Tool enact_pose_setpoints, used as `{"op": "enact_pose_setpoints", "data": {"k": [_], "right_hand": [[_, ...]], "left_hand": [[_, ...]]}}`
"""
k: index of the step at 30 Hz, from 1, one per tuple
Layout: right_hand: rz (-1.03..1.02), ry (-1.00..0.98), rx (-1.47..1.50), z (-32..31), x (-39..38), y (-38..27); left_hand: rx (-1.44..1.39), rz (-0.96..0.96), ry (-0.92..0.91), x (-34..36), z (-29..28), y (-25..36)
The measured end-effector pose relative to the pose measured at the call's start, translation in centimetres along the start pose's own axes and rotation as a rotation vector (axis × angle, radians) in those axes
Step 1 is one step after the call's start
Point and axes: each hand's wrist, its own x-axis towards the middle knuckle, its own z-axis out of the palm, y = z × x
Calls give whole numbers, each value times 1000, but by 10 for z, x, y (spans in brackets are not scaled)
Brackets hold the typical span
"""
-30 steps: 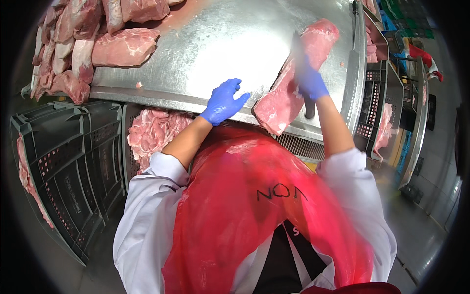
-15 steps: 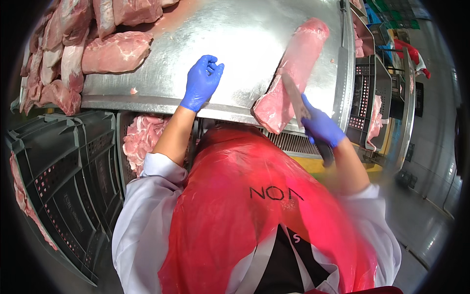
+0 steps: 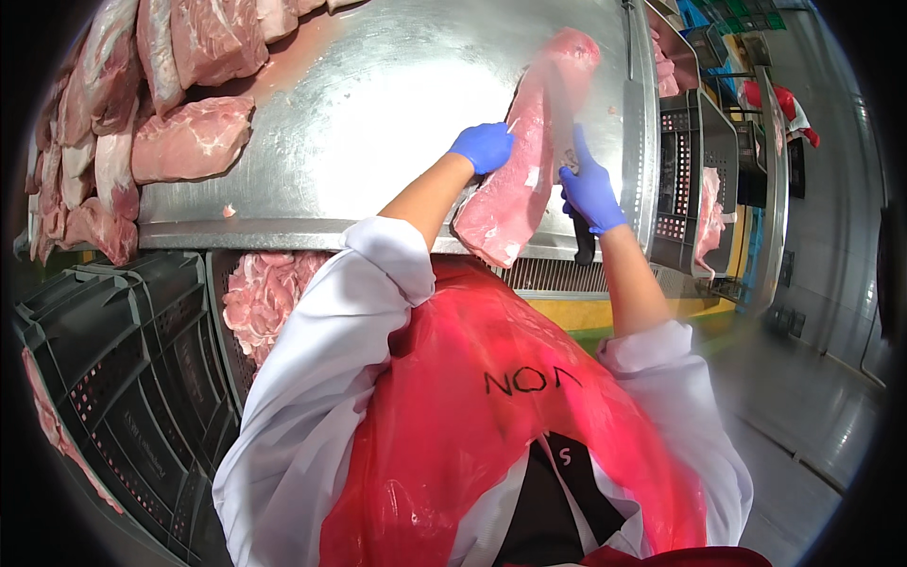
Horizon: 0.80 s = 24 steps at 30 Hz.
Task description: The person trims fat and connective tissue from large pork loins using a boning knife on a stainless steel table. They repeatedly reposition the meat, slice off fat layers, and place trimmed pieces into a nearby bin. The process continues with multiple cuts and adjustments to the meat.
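A long pink pork loin [image 3: 515,184] lies lengthwise on the steel table [image 3: 378,123], its near end at the front edge. Gloved in blue, my left hand [image 3: 484,148] has its fingers closed at the loin's left edge; the fingertips are partly hidden. My right hand [image 3: 592,194], in a blue glove too, grips the dark handle of a knife [image 3: 559,113], with its index finger stretched along toward the blade. The blade points away from me over the loin's right side and is blurred. Whether it touches the meat, I cannot tell.
Several large pork pieces [image 3: 194,140] are heaped at the table's far left. Below the front edge, a crate holds meat trimmings [image 3: 269,298], beside dark plastic crates [image 3: 123,378]. More crates [image 3: 674,180] with meat stand past the table's right edge.
My left hand has moved right, from above the bare table to the loin's left edge. My right hand has shifted slightly up and left with the knife, whose blade now points straighter away.
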Motion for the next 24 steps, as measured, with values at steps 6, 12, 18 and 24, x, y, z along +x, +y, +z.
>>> {"op": "enact_pose_setpoints", "data": {"k": [6,12,18,24], "right_hand": [[-324,94,-121,39,45,29],[-8,-148,-197,40,31,-14],[-103,-262,-283,27,-13,10],[-58,-277,-221,43,-9,4]], "left_hand": [[22,139,-44,1,-14,-7],[76,125,-32,3,-19,2],[78,63,37,-5,-16,5],[155,87,61,-16,-19,15]]}}
